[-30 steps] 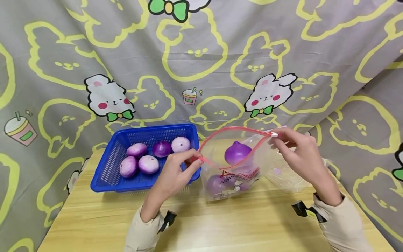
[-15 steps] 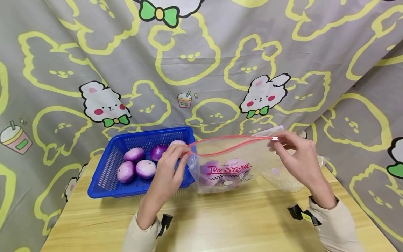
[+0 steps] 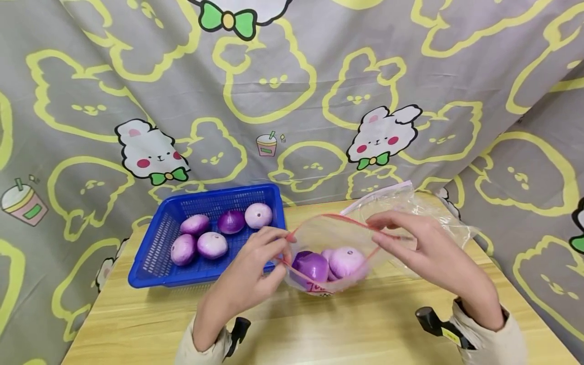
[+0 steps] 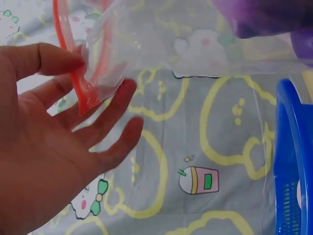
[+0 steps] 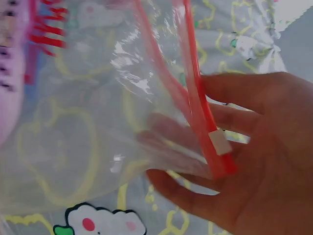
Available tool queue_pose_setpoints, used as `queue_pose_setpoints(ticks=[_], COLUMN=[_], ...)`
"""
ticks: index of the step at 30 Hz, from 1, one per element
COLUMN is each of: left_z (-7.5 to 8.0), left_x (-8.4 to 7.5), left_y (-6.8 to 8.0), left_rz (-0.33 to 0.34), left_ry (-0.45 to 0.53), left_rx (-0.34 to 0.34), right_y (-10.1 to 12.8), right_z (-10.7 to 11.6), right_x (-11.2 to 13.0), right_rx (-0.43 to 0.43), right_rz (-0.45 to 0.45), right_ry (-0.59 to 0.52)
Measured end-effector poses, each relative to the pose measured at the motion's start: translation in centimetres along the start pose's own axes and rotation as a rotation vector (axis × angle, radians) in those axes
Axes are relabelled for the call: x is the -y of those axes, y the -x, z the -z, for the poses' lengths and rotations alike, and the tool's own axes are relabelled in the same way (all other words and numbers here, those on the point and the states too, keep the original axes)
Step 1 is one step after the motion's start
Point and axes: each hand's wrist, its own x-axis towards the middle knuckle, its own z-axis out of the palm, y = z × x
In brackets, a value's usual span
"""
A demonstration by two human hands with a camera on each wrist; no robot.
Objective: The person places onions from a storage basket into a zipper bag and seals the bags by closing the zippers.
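Both hands hold a clear slider zip bag (image 3: 330, 216) with a red zip edge, its mouth gaping toward the head camera. Inside lie a dark purple onion (image 3: 311, 267) and a paler onion (image 3: 348, 262), with another partly hidden between them. My left hand (image 3: 255, 263) pinches the left end of the red edge between thumb and fingers. At the opposite end, my right hand (image 3: 424, 248) grips the zip corner. The right wrist view has the white slider (image 5: 220, 143) on the edge, close to the fingers.
A blue plastic basket (image 3: 214, 192) with several purple onions (image 3: 213, 245) stands left of the bag on the wooden table (image 3: 319, 329). Behind the right hand lies another clear bag (image 3: 401, 195). A patterned grey curtain (image 3: 292, 91) hangs behind the table.
Half a second ago the bag's mouth was stretched long and narrow; now it is wider and tilted toward the camera. The hands have come closer together, and the onions show through the mouth.
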Motion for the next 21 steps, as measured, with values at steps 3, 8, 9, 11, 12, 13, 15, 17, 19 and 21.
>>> queue_pose_setpoints(ticks=[3,8,9,11,12,13,15,17,19,21], left_z=[0.2,0.4,0.4,0.4,0.4,0.4,0.4,0.4,0.5,0.6], left_x=[-0.1,0.3,0.4,0.5,0.6,0.7,0.8,1.0,1.2,1.4], left_y=[0.2,0.1,0.0,-0.1,-0.2,-0.2,-0.2,-0.1,-0.1,0.0], left_rz=[-0.001,0.035,0.046,0.073,0.086,0.099,0.122,0.136,0.147,0.156], left_ry=[-0.002,-0.044,-0.060,-0.092,-0.111,-0.128,-0.141,-0.129,-0.090,-0.057], left_rx=[0.034,-0.001,-0.010,-0.018,-0.018,-0.018,-0.013,-0.017,-0.036,-0.062], right_y=[0.4,1.4,1.7,2.2,2.4,2.6,2.6,2.3,1.9,1.5], right_z=[0.0,0.5,0.7,0.9,1.0,1.0,1.0,0.9,0.8,0.8], right_x=[0.4,0.5,0.6,0.7,0.7,0.8,0.9,0.9,0.8,0.8], right_rx=[0.096,0.210,0.236,0.298,0.329,0.353,0.382,0.363,0.317,0.275], right_rz=[-0.014,-0.092,-0.113,-0.148,-0.159,-0.167,-0.158,-0.125,-0.087,-0.050], right_ry=[0.007,0.020,0.017,0.010,0.015,0.025,0.043,0.063,0.081,0.084])
